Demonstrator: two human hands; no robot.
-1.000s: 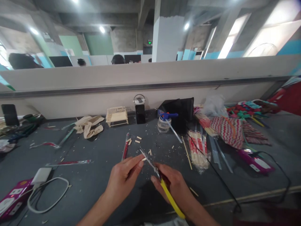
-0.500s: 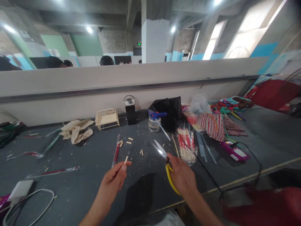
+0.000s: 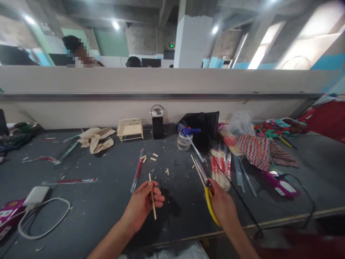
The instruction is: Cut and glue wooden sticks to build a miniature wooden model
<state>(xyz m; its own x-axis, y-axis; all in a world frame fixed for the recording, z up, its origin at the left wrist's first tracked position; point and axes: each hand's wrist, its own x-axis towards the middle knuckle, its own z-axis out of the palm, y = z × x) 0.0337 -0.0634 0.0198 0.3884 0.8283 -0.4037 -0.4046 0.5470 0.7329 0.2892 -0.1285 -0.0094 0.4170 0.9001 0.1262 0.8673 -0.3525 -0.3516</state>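
Note:
My left hand [image 3: 145, 203] pinches a thin wooden stick [image 3: 152, 198] between thumb and fingers, its length pointing away from me above the dark table. My right hand [image 3: 222, 201] is closed round the yellow handles of a pair of scissors [image 3: 209, 205], whose blades point forward and look close together. Just beside the blades lies another wooden stick [image 3: 198, 169]. Short cut wooden pieces [image 3: 154, 157] are scattered beyond my left hand, near a red-and-clear plastic wrapper [image 3: 138, 169]. A small wooden furniture-like model [image 3: 130, 129] stands at the back of the table.
A blue glue gun [image 3: 190, 130] rests on a glass jar [image 3: 184, 142]. Packed sticks [image 3: 220, 166], glue sticks [image 3: 244, 176] and a striped knitted piece [image 3: 253, 149] lie to the right. A black cable [image 3: 237, 196] runs past my right hand. A white charger [image 3: 37, 195] is at left.
My left hand has turned the stick, so more of its length shows. The scissors have moved right and their blades look closer together. The whole view has shifted slightly.

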